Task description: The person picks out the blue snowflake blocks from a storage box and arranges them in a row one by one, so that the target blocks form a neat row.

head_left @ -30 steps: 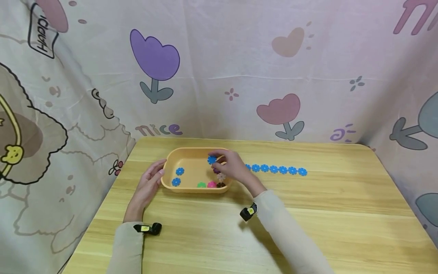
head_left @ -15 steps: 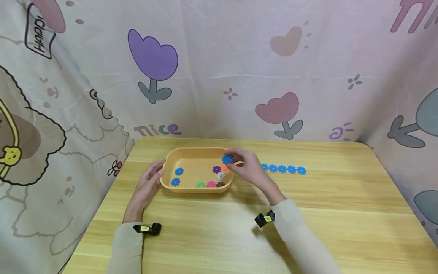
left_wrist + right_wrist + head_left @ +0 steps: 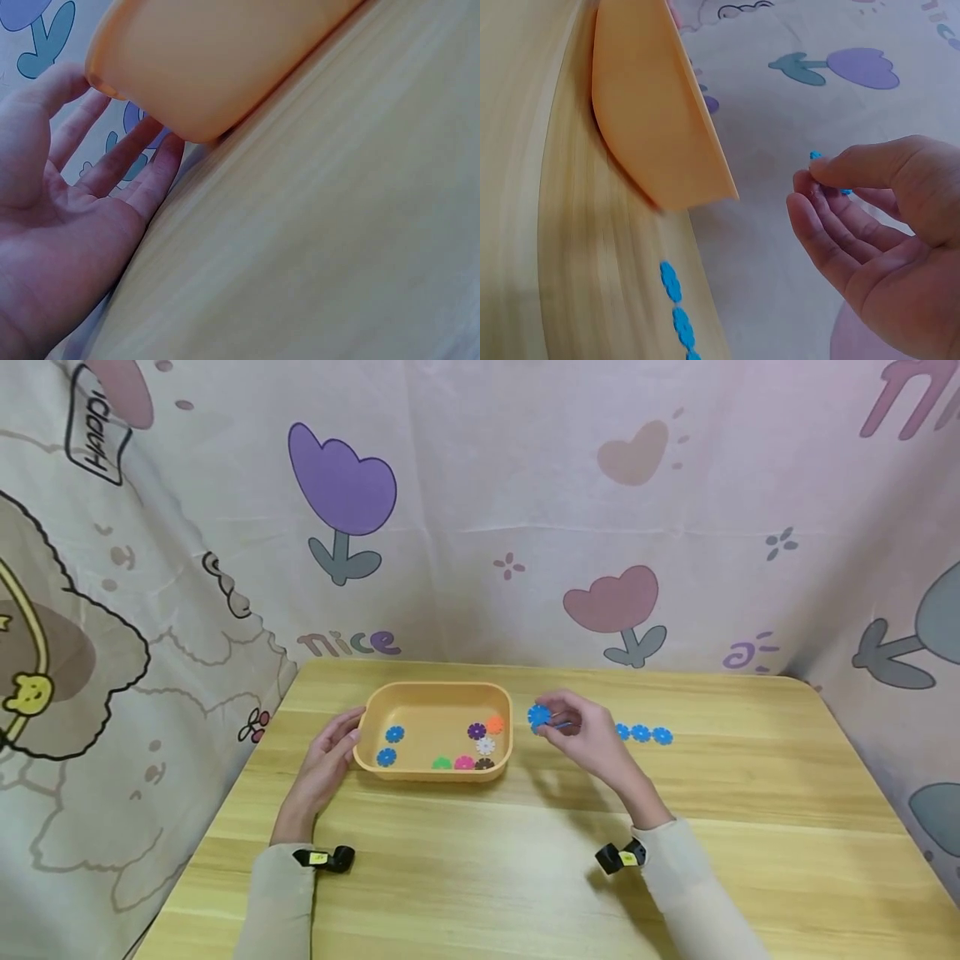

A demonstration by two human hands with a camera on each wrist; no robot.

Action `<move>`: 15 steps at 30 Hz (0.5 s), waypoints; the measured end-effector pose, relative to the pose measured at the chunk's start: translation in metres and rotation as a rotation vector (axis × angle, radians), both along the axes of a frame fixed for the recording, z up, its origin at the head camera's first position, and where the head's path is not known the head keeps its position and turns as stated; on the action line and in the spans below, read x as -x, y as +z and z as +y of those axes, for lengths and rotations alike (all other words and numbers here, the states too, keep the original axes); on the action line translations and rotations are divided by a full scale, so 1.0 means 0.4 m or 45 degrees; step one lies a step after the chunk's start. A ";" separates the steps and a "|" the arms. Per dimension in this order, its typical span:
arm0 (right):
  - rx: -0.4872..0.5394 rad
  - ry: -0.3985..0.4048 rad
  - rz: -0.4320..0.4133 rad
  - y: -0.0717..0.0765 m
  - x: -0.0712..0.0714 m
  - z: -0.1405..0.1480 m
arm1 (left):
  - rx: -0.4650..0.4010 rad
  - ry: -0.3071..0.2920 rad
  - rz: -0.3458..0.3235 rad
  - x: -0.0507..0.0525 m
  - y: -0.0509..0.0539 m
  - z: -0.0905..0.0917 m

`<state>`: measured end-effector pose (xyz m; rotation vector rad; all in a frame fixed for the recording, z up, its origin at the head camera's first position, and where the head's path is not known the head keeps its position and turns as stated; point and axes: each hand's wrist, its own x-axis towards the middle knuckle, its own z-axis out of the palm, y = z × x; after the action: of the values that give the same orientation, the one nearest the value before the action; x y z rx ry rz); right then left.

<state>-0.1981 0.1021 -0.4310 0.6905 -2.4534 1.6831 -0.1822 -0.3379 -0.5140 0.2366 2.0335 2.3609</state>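
My right hand [image 3: 588, 735] pinches a blue snowflake disc [image 3: 538, 717] between thumb and fingertips, just right of the orange plastic basket [image 3: 435, 775]. In the right wrist view only small bits of this blue disc [image 3: 815, 155] show past the thumb. My left hand [image 3: 326, 768] rests at the basket's left end with its fingers extended. In the left wrist view its fingertips touch the outer wall and rim of the basket [image 3: 225, 60]. Two blue discs [image 3: 394, 734] lie at the left inside the basket.
Inside the basket's right part lie purple [image 3: 477, 732], orange [image 3: 495, 724], white [image 3: 485, 746], green [image 3: 442, 763], pink [image 3: 465, 762] and dark brown discs [image 3: 484, 764]. A row of blue discs [image 3: 641, 733] lies to the right on the wooden table [image 3: 480, 877], partly behind my right hand. A patterned curtain [image 3: 480, 485] hangs behind.
My right hand has carried the blue disc rightward from over the basket, past its right rim. It now covers more of the blue row. My left hand stays at the basket.
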 end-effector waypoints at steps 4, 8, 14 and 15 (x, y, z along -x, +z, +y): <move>-0.014 -0.053 0.007 -0.006 -0.015 0.037 | -0.006 -0.018 0.008 -0.001 -0.007 -0.002; -0.010 -0.087 -0.001 0.000 -0.030 0.070 | -0.012 -0.022 0.017 0.001 -0.009 -0.002; 0.000 -0.127 0.027 0.006 -0.041 0.115 | 0.001 -0.016 0.024 0.001 -0.006 -0.003; 0.000 -0.133 0.038 0.006 -0.042 0.122 | 0.003 -0.016 0.023 0.001 -0.005 -0.003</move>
<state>-0.1813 0.1511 -0.4287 0.5717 -2.4236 1.6236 -0.1825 -0.3390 -0.5160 0.2705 2.0367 2.3573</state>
